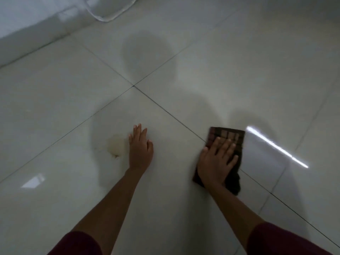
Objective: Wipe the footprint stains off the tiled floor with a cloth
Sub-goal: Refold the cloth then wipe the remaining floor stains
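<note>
A dark brown checked cloth lies flat on the glossy pale tiled floor, across a grout line. My right hand presses down on it with the fingers spread and flat, covering its near half. My left hand rests palm-down on the bare tile, fingers together, holding nothing. Just left of that hand is a pale brownish stain with a few small specks at its lower edge.
Dark grout lines cross at a joint ahead of my hands. A white wall base runs along the far left. A white rounded object stands at the top. Bright light reflections streak the tile right of the cloth.
</note>
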